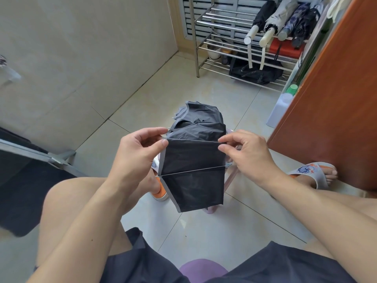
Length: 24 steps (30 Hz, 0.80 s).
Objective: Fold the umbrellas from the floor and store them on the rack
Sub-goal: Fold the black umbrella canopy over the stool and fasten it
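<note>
A collapsed black umbrella [193, 160] with grey-edged panels hangs between my knees. My left hand [140, 148] pinches the left end of one canopy fold between thumb and fingers. My right hand [242, 148] pinches the right end of the same fold, so the panel is stretched flat between them. The bunched rest of the canopy sits behind the fold. At the back right stands a steel rack [224, 27] whose upper shelf holds several folded umbrellas [285, 19], handles pointing toward me.
Another open black umbrella [24, 170] lies on the tiled floor at the left. An orange-brown door [336, 99] stands at the right, with a white bottle [282, 107] beside it. My sandalled feet flank a pink stool [210, 210]. A black bag [255, 72] sits on the rack's lowest shelf.
</note>
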### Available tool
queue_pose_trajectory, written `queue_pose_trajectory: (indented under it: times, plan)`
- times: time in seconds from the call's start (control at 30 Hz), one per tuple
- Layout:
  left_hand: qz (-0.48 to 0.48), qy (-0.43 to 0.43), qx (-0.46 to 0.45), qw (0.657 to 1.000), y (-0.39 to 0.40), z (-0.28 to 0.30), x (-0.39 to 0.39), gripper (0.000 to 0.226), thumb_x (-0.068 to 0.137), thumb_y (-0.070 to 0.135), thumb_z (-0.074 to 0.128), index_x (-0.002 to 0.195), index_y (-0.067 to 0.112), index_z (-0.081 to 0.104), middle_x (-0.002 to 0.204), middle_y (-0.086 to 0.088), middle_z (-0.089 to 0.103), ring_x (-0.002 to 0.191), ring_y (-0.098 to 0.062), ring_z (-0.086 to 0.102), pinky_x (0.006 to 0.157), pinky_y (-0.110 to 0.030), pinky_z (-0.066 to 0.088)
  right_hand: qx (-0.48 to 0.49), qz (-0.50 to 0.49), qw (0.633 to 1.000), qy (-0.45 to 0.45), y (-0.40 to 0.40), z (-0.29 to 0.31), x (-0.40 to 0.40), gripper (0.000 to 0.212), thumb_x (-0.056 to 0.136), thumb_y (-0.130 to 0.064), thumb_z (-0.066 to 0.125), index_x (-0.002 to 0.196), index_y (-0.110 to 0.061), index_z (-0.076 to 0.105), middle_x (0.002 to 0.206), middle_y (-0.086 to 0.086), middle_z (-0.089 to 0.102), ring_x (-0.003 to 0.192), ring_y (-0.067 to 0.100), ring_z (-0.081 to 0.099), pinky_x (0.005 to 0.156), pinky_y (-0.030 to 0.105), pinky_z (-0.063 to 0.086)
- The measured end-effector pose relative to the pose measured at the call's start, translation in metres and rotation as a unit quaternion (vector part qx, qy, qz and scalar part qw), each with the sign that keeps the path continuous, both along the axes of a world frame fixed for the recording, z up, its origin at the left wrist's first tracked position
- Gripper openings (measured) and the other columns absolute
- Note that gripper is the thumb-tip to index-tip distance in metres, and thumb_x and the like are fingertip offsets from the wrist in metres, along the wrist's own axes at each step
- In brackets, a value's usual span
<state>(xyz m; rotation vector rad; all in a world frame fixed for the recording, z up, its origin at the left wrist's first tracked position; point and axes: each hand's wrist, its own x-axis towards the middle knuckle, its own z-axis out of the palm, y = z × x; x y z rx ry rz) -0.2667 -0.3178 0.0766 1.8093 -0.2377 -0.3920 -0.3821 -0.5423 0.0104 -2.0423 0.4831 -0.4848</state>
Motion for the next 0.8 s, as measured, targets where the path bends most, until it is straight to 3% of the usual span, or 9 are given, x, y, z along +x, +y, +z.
queue_pose_trajectory:
  times: [0.13,0.23,0.3,0.37,0.47,0.63,0.8]
  plan:
    - [-0.016,-0.046,0.062,0.997,0.001,0.005,0.001,0.018,0.09,0.003,0.074,0.097,0.02,0.079,0.089,0.0,0.079,0.078,-0.007,0.069,0.079,-0.022,0.056,-0.057,0.036,0.998,-0.002,-0.008,0.003,-0.001,0.011,0.082,-0.012,0.082,0.088,-0.021,0.079,0.085,-0.008,0.062,0.08,0.007,0.059,0.077,0.008,0.041]
    - [-0.022,-0.072,0.096,0.993,0.002,0.007,-0.003,0.02,0.091,0.005,0.073,0.09,0.024,0.077,0.081,0.008,0.077,0.073,-0.003,0.068,0.072,-0.018,0.054,-0.044,0.108,0.993,0.027,-0.008,0.004,-0.004,0.037,0.08,-0.022,0.084,0.115,-0.024,0.071,0.102,-0.01,0.058,0.096,0.003,0.056,0.086,0.01,0.041]
    - [-0.032,-0.093,0.126,0.987,0.005,0.006,-0.007,0.02,0.091,0.008,0.073,0.089,0.028,0.076,0.083,0.009,0.076,0.078,-0.004,0.069,0.073,-0.02,0.054,-0.09,0.14,0.985,0.034,-0.006,-0.002,-0.004,0.045,0.08,-0.019,0.084,0.122,-0.024,0.068,0.103,-0.014,0.062,0.097,0.004,0.055,0.092,0.017,0.043]
    - [-0.051,-0.126,0.159,0.978,0.009,0.003,-0.009,0.023,0.091,0.01,0.074,0.089,0.033,0.075,0.089,0.008,0.075,0.086,-0.007,0.069,0.076,-0.021,0.053,-0.143,0.134,0.981,0.001,-0.003,-0.008,-0.005,0.03,0.08,-0.009,0.081,0.108,-0.019,0.075,0.096,-0.018,0.065,0.091,0.004,0.057,0.091,0.02,0.044]
    - [-0.086,-0.17,0.188,0.964,0.017,-0.002,-0.009,0.028,0.092,0.011,0.072,0.09,0.039,0.073,0.09,0.003,0.07,0.088,-0.01,0.066,0.073,-0.015,0.048,-0.166,0.127,0.978,-0.029,-0.003,-0.012,-0.006,0.02,0.078,-0.003,0.082,0.092,-0.016,0.077,0.087,-0.018,0.065,0.084,0.005,0.057,0.085,0.007,0.039]
    - [-0.122,-0.246,0.223,0.935,0.029,-0.007,-0.007,0.026,0.093,0.009,0.069,0.084,0.033,0.071,0.094,0.006,0.06,0.093,-0.009,0.061,0.076,-0.011,0.041,-0.174,0.129,0.975,-0.051,-0.009,-0.017,-0.008,0.016,0.078,-0.004,0.083,0.084,-0.018,0.076,0.079,-0.014,0.065,0.077,0.007,0.057,0.079,0.015,0.043]
    - [-0.203,-0.274,0.158,0.927,0.038,-0.009,-0.021,0.015,0.087,0.009,0.056,0.084,0.022,0.063,0.118,0.01,0.063,0.113,-0.017,0.06,0.09,-0.022,0.044,-0.157,0.16,0.971,-0.084,-0.003,-0.015,-0.015,0.013,0.08,-0.003,0.08,0.08,-0.016,0.075,0.094,-0.009,0.07,0.093,0.009,0.061,0.089,0.02,0.045]
